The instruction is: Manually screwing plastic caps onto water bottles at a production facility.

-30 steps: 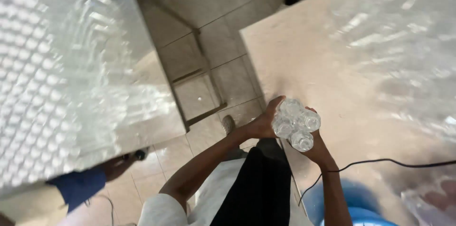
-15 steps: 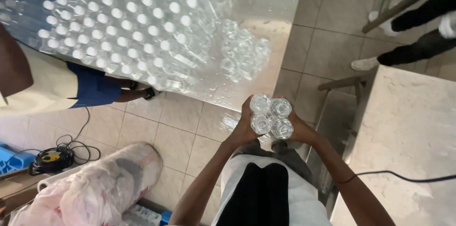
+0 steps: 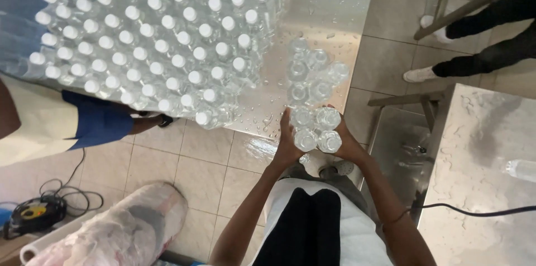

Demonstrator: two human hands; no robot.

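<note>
- The left hand (image 3: 287,143) and the right hand (image 3: 347,142) press from either side on a cluster of 4 clear uncapped bottles (image 3: 316,129), fingers curled closed around the outer ones
- The cluster sits at the near edge of a wet steel table (image 3: 335,3); whether the bottle bases rest on the metal or hang just off the edge cannot be told from above
- Most of each palm is hidden behind the bottles, so only the wrists and the backs of the fingers show
- Just beyond the held cluster stands a loose group of uncapped bottles (image 3: 312,73), touching one another; their count is hard to make out because the clear plastic blends with the shiny top
- A large block of white-capped bottles (image 3: 151,37) fills the left of the table and is cut off by the upper and left frame edges
- Under that block another person's blue sleeve (image 3: 95,120) and forearm reach in; the hand is hidden below the table edge
- At upper right, someone's dark trouser legs and a white shoe (image 3: 420,74) show, the body cut off
- A second steel table (image 3: 486,188) on the right carries a black cable (image 3: 474,210) and 1 lying bottle (image 3: 522,169), cut by the frame edge
- A plastic-wrapped roll (image 3: 117,232) lies on the tiled floor at lower left, partly out of view
</note>
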